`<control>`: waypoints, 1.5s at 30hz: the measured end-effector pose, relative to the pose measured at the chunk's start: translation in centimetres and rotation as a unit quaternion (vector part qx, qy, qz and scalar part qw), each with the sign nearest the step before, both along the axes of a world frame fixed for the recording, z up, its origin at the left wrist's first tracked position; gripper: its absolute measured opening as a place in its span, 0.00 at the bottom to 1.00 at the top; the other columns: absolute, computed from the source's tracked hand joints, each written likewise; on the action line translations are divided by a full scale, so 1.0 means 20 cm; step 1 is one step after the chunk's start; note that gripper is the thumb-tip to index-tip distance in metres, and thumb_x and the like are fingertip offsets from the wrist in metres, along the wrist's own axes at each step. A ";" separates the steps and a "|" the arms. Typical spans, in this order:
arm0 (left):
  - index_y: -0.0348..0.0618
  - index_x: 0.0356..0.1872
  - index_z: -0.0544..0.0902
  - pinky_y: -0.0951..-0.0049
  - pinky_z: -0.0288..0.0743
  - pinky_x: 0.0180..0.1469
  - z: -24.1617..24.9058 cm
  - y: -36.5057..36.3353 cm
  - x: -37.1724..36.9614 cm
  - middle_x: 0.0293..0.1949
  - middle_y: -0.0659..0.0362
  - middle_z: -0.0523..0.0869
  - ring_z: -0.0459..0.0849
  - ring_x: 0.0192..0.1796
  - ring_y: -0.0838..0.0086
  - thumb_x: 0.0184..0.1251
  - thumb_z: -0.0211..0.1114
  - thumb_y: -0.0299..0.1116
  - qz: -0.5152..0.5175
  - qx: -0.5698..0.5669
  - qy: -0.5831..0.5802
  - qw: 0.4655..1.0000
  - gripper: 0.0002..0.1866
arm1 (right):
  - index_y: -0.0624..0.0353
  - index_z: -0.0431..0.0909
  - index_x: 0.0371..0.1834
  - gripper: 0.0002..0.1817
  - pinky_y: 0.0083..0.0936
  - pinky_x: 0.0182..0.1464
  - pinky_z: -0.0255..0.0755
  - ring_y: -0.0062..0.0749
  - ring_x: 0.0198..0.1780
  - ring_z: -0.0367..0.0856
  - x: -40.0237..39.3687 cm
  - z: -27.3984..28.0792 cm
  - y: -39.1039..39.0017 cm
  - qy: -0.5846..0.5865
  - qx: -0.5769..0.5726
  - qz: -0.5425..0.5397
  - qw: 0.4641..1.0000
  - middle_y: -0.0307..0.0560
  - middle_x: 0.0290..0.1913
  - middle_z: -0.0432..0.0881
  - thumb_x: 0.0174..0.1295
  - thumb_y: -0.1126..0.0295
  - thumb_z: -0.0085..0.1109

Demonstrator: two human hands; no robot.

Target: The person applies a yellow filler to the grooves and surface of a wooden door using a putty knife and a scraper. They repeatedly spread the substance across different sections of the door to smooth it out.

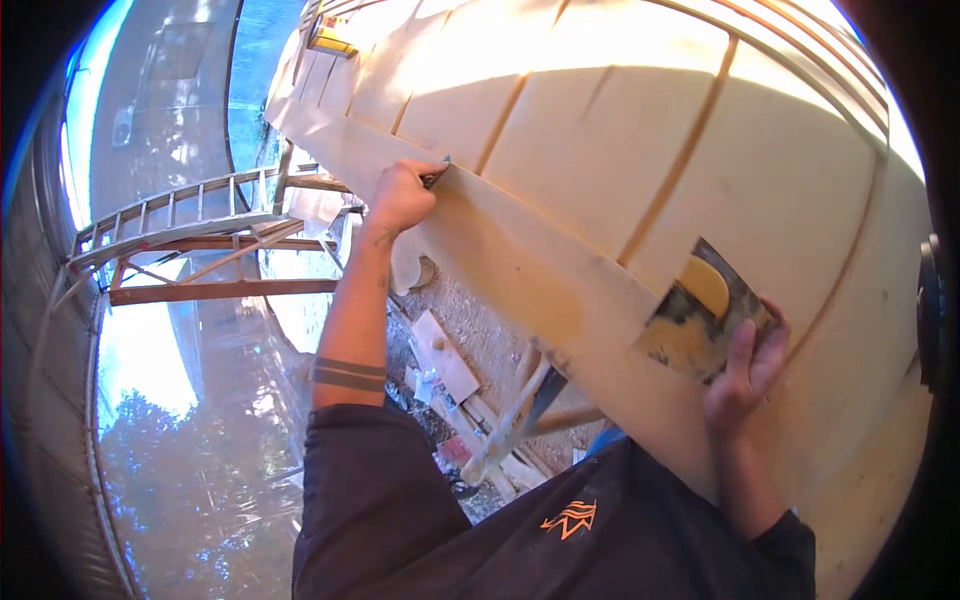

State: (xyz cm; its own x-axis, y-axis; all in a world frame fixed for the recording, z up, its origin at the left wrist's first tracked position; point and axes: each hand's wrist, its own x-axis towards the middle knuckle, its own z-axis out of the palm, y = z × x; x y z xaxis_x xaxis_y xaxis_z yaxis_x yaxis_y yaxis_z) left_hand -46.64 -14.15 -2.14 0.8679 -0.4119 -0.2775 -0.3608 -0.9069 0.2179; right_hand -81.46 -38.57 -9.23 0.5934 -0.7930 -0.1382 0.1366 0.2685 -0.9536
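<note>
My left hand (403, 196) is closed around a small scraper (437, 178), whose handle is mostly hidden by my fingers. Its blade is at the long edge of a large pale panelled surface (570, 160). Along the side face below that edge runs a smeared patch of tan filler (510, 272). My right hand (748, 372) grips a dark, flat square plate (735, 290) by its near corner, thumb on top. A thick yellow mound of filler (706, 286) sits on the plate, with thinner smears around it. The plate is held over the pale surface.
Brown strips (680, 150) cross the pale surface. A yellow container (333, 36) stands at its far end. To the left are a ladder (180, 212), a wooden beam (220, 291) and plastic sheeting (200, 470). Below lie boards (445, 355) and scraps; a wooden support (510, 425) stands near my body.
</note>
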 end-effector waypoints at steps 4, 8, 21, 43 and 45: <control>0.47 0.46 0.84 0.68 0.76 0.47 0.02 -0.20 -0.38 0.38 0.46 0.84 0.84 0.41 0.57 0.44 0.56 0.24 -0.033 -0.001 -0.046 0.998 0.23 | 0.64 0.65 0.54 0.13 0.18 0.52 0.64 0.21 0.46 0.70 0.01 0.02 -0.01 -0.034 0.028 0.013 0.999 0.43 0.45 0.71 0.68 0.73 0.44; 0.45 0.47 0.83 0.65 0.75 0.47 0.03 -0.40 -0.79 0.38 0.46 0.83 0.82 0.41 0.54 0.44 0.55 0.22 -0.073 -0.010 -0.066 0.995 0.24 | 0.64 0.65 0.53 0.13 0.17 0.52 0.64 0.21 0.45 0.70 -0.01 0.01 -0.04 -0.046 0.070 -0.007 0.996 0.43 0.44 0.73 0.68 0.73 0.45; 0.44 0.49 0.82 0.74 0.75 0.45 0.16 0.18 0.06 0.41 0.49 0.86 0.85 0.43 0.68 0.49 0.60 0.21 0.012 -0.053 -0.083 0.995 0.22 | 0.63 0.65 0.55 0.13 0.14 0.47 0.59 0.17 0.41 0.66 -0.21 0.00 -0.11 -0.006 -0.021 0.000 1.000 0.38 0.40 0.70 0.69 0.73 0.43; 0.40 0.48 0.83 0.79 0.74 0.47 0.19 -0.26 -0.91 0.42 0.55 0.86 0.82 0.43 0.77 0.48 0.54 0.15 0.058 -0.108 0.256 0.959 0.23 | 0.64 0.65 0.54 0.13 0.15 0.48 0.64 0.18 0.42 0.69 -0.19 0.02 -0.14 -0.065 0.041 0.002 0.997 0.41 0.43 0.72 0.68 0.74 0.46; 0.39 0.48 0.83 0.78 0.74 0.49 0.21 -0.38 -1.16 0.42 0.53 0.86 0.83 0.44 0.75 0.47 0.52 0.13 0.044 -0.088 0.237 0.967 0.24 | 0.64 0.65 0.53 0.12 0.16 0.47 0.65 0.18 0.42 0.70 -0.18 0.00 -0.15 -0.064 0.020 -0.006 0.998 0.41 0.43 0.73 0.68 0.73 0.46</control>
